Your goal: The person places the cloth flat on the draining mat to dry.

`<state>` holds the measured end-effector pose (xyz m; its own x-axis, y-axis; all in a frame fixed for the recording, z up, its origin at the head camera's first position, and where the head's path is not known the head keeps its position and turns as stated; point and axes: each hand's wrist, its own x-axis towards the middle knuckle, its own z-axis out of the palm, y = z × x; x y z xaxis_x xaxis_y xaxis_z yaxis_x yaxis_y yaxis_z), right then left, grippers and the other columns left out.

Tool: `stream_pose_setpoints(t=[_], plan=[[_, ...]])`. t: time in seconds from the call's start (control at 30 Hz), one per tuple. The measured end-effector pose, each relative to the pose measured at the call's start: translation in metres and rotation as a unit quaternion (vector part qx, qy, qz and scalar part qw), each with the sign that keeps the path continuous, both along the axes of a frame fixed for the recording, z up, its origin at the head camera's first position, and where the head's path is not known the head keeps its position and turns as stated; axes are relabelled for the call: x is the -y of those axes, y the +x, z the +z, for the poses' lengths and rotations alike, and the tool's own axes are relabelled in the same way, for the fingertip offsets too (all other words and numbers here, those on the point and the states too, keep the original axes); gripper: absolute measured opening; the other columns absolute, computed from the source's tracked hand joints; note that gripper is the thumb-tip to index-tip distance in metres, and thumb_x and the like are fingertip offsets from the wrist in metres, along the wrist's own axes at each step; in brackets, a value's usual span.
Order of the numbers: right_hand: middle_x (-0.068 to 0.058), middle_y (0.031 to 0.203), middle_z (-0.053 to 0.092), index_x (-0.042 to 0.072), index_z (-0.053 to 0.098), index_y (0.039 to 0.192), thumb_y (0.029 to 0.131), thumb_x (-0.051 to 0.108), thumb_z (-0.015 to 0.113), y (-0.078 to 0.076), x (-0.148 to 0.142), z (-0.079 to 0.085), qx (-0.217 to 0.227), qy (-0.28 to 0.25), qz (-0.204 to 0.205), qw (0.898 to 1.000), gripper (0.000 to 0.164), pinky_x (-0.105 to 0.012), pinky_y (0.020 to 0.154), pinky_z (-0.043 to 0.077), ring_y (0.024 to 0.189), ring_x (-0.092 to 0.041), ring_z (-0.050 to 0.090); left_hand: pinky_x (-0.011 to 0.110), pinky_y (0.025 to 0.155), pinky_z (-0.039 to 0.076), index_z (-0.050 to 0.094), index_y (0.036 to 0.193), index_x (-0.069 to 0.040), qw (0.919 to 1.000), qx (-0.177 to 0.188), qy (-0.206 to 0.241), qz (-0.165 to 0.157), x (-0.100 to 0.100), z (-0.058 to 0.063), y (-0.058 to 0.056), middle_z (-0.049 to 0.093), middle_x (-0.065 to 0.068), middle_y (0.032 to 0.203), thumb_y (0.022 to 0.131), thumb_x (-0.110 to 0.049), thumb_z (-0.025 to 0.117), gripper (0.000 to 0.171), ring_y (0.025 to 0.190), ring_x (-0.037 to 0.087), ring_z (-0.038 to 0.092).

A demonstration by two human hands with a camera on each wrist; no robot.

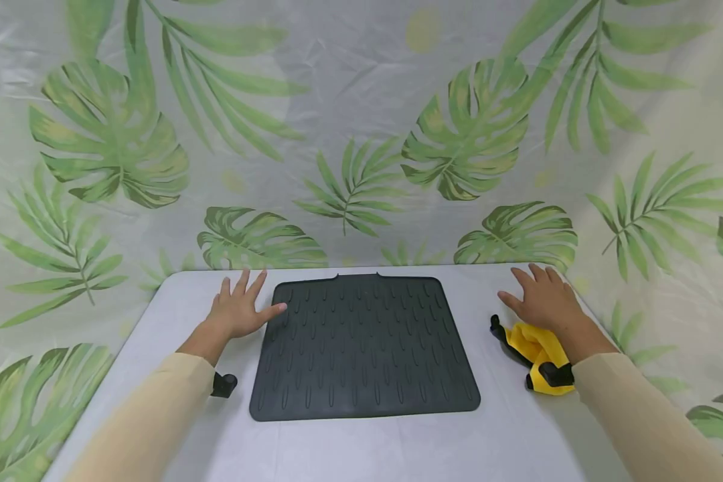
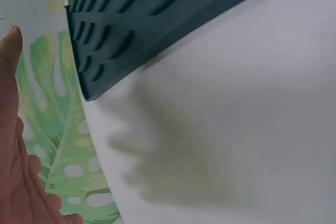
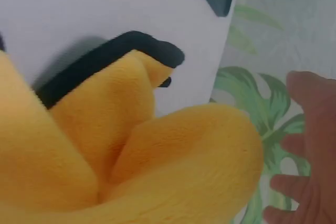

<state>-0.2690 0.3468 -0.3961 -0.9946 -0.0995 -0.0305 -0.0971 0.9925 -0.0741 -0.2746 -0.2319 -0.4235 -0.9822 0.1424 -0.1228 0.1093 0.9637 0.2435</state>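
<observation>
A dark grey ribbed mat lies flat in the middle of the white table. My left hand, fingers spread and holding nothing, is by the mat's far left corner; its shadow falls on the table in the left wrist view. Over the table's right side is my right hand, fingers spread and likewise holding nothing. Just below that hand and its wrist sits a crumpled yellow plush cloth with black edging. The right forearm hides part of the cloth in the head view.
The white table ends at a hanging curtain printed with green leaves, which also drapes at both sides. A small black piece shows beside the left sleeve.
</observation>
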Motion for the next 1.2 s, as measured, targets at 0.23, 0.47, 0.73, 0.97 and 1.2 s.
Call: stream_pose_setpoints(t=[0.23, 0.47, 0.73, 0.97, 1.2], plan=[[-0.04, 0.158, 0.021, 0.0, 0.031, 0.156, 0.1, 0.059, 0.051, 0.016, 0.0, -0.005, 0.041, 0.0, -0.02, 0.999, 0.084, -0.084, 0.107, 0.023, 0.14, -0.068, 0.018, 0.076, 0.117, 0.019, 0.014, 0.165, -0.016, 0.999, 0.04, 0.01, -0.015, -0.001, -0.017, 0.01, 0.004, 0.028, 0.17, 0.087, -0.078, 0.057, 0.109, 0.151, 0.063, 0.008], [-0.04, 0.157, 0.022, 0.001, 0.032, 0.156, 0.099, 0.061, 0.051, 0.027, -0.003, -0.013, 0.051, -0.005, -0.03, 0.998, 0.085, -0.086, 0.105, 0.022, 0.138, -0.069, 0.018, 0.077, 0.116, 0.02, 0.017, 0.165, -0.018, 0.9976, 0.062, 0.009, -0.031, -0.001, -0.03, 0.019, 0.008, 0.028, 0.169, 0.074, -0.078, 0.072, 0.123, 0.149, 0.064, 0.012], [-0.04, 0.157, 0.02, 0.001, 0.033, 0.155, 0.098, 0.065, 0.051, 0.034, -0.009, -0.02, 0.066, -0.012, -0.049, 0.997, 0.088, -0.089, 0.098, 0.026, 0.136, -0.071, 0.017, 0.079, 0.114, 0.021, 0.019, 0.164, -0.019, 0.9971, 0.066, 0.005, -0.036, -0.001, -0.035, 0.028, 0.011, 0.028, 0.169, 0.067, -0.076, 0.08, 0.128, 0.149, 0.064, 0.013], [-0.045, 0.152, 0.02, -0.003, 0.033, 0.153, 0.096, 0.062, 0.055, 0.04, -0.015, -0.025, 0.073, -0.019, -0.054, 0.996, 0.089, -0.085, 0.093, 0.036, 0.128, -0.076, 0.025, 0.082, 0.111, 0.02, 0.022, 0.163, -0.018, 0.9954, 0.082, -0.002, -0.048, 0.0, -0.038, 0.036, 0.014, 0.028, 0.168, 0.064, -0.075, 0.082, 0.13, 0.148, 0.064, 0.015], [-0.05, 0.145, 0.023, -0.008, 0.028, 0.152, 0.097, 0.062, 0.055, 0.043, -0.024, -0.036, 0.103, -0.042, -0.067, 0.992, 0.093, -0.077, 0.094, 0.044, 0.117, -0.073, 0.043, 0.081, 0.113, 0.016, 0.024, 0.163, -0.018, 0.9921, 0.119, -0.012, -0.038, -0.002, -0.033, 0.041, 0.011, 0.026, 0.169, 0.061, -0.071, 0.086, 0.131, 0.151, 0.061, 0.009]])
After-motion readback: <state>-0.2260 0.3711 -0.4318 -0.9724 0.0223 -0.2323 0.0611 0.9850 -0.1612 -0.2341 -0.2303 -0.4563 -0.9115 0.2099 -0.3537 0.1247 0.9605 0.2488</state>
